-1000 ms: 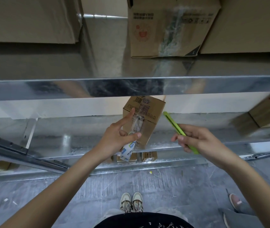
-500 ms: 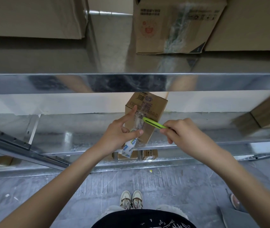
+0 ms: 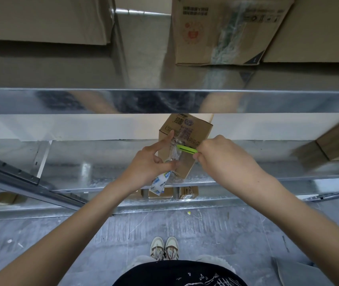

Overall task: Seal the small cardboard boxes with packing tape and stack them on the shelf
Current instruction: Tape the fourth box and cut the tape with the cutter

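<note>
The right hand now brings the green cutter down from its raised tilt — its tip lies level across the clear tape on the small box, beside the left hand.

Even, soft indoor light, moderately bright, probably from overhead. The metal shelf edge across the middle of the frame shows smeared glare and reflections. Wide-angle bending curves lines near the edges; the box at the right edge looks blurred. Shadows are faint.
</note>
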Demonstrator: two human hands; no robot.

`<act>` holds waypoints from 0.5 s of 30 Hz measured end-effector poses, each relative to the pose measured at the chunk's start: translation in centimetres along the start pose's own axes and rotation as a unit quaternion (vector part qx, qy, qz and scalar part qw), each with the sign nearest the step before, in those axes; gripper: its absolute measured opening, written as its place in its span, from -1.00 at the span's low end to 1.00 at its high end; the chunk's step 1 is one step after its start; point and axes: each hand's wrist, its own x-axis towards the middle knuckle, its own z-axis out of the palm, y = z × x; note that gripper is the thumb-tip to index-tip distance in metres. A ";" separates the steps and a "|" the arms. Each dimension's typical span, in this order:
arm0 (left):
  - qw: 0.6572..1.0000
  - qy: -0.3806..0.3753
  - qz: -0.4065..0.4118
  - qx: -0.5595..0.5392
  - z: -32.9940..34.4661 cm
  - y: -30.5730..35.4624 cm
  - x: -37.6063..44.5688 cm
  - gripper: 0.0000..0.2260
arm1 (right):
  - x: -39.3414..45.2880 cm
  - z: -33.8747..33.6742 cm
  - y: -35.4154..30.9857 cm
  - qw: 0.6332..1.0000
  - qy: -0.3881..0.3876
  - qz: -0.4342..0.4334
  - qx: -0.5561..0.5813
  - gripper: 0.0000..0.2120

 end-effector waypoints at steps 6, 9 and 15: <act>0.999 -0.008 0.005 0.050 -0.3 0.4 0.2 -0.33 | 0.2 -0.4 -0.6 0.999 -0.007 -0.002 -0.046 -0.90; 0.996 -0.024 0.020 0.087 -0.3 0.4 0.2 -0.26 | -0.3 0.3 0.1 0.997 0.001 0.002 -0.073 -0.80; 0.994 -0.062 0.013 0.094 -0.5 -0.3 -0.3 -0.18 | -1.3 2.9 3.4 0.998 -0.044 0.045 -0.027 -0.68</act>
